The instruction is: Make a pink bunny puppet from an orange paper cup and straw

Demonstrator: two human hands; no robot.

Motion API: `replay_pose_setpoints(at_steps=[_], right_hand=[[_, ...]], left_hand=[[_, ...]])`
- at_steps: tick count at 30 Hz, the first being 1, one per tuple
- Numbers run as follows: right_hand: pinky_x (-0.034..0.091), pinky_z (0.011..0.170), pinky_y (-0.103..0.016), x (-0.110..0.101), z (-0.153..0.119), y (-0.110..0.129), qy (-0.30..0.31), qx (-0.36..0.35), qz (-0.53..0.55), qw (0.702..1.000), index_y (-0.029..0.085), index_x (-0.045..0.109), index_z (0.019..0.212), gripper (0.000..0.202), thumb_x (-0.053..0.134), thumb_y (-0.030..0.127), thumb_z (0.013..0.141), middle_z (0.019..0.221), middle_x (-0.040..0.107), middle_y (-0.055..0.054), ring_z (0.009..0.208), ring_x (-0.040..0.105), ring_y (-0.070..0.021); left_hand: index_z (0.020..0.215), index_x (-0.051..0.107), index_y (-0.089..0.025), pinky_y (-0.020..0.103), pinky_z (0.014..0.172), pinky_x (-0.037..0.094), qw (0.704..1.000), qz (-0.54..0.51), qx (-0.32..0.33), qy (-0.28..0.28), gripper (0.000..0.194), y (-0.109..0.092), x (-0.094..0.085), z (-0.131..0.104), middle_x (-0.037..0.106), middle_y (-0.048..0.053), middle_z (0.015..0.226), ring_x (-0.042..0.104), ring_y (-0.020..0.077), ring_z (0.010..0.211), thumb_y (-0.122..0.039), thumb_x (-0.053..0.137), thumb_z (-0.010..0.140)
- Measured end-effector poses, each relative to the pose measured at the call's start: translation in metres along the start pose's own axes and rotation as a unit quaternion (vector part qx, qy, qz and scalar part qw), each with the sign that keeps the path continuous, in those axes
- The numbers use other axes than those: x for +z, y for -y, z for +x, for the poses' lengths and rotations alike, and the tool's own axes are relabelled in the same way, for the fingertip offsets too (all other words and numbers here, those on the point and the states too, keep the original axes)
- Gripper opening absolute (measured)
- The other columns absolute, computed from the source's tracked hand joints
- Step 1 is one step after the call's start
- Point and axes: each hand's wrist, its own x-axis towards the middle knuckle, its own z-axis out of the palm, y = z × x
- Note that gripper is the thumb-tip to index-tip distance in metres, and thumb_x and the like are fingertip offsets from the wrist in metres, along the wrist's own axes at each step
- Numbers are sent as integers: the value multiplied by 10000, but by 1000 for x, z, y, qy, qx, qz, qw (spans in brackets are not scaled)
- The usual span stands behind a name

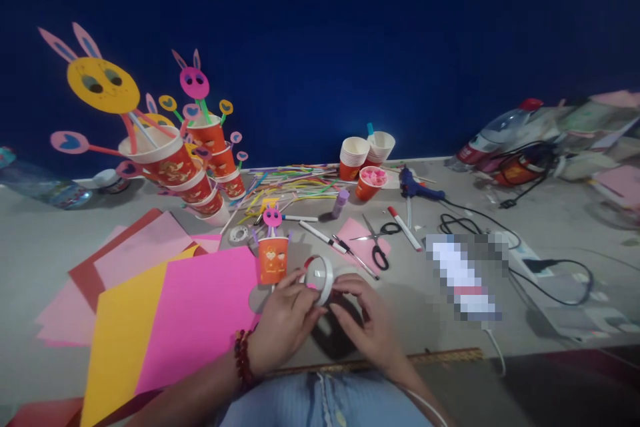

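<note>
At the table's front edge my left hand (290,320), with a beaded bracelet at its wrist, is closed on a white-rimmed roll (329,280), seemingly tape, with a small pink piece near the fingertips. On the roll's right side is my right hand (363,320); thumb and forefinger are apart, the fingertips close to the rim. Just behind my left hand stands a small orange cup (273,261) with a pink bunny face (272,215) above it. Magenta paper (205,313) and yellow paper (125,333) lie to the left.
Stacked cups with bunny faces (103,85) stand at the back left. Behind my hands are straws (295,180), scissors (381,257), pens (320,237), a glue stick (341,203) and a cup of pink pieces (373,180). A glue gun (420,190), cables and a blurred phone (463,280) are right.
</note>
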Motion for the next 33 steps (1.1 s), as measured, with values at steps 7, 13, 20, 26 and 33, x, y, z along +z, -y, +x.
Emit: replay_pose_setpoints(at_steps=[7, 13, 20, 26, 33], right_hand=[[580, 796, -332, 2, 8, 6, -46, -40, -41, 997, 257, 623, 1091, 221, 651, 160, 895, 974, 697, -58, 893, 686, -207], [563, 868, -363, 1, 11, 10, -72, -58, -71, 993, 262, 643, 1104, 251, 623, 121, 898, 1033, 693, -72, 980, 669, -221], [544, 884, -375, 4, 20, 11, -57, -58, -68, 994, 247, 652, 1054, 187, 627, 126, 915, 987, 697, -70, 960, 664, -221], [529, 786, -352, 3, 31, 14, -31, -30, -37, 998, 229, 651, 899, 50, 639, 182, 914, 883, 685, -47, 859, 657, -216], [508, 791, -329, 3, 36, 16, -39, -23, -22, 999, 233, 633, 971, 106, 674, 175, 891, 944, 671, -42, 881, 643, -207]], left_hand=[[1122, 559, -180, 366, 899, 561, 991, -102, -66, 52, 181, -10, -16, 9, 686, 89, 1022, 638, 226, 1019, -159, 488, 957], [1364, 476, -152, 417, 1097, 474, 990, -105, -56, 82, 401, -13, -18, 11, 690, 125, 1218, 598, 230, 1226, -101, 394, 975], [1276, 545, -139, 411, 1056, 516, 998, -51, -45, 7, 327, -10, -11, 17, 725, 35, 801, 717, 203, 931, -122, 398, 984], [1169, 586, -189, 447, 1036, 520, 996, -48, -71, -25, 249, -10, -15, 19, 660, -19, 658, 696, 180, 721, -156, 412, 994], [1101, 576, -202, 456, 1041, 496, 997, -40, -59, -43, 182, -9, -22, 20, 734, 22, 829, 715, 194, 801, -138, 449, 988]])
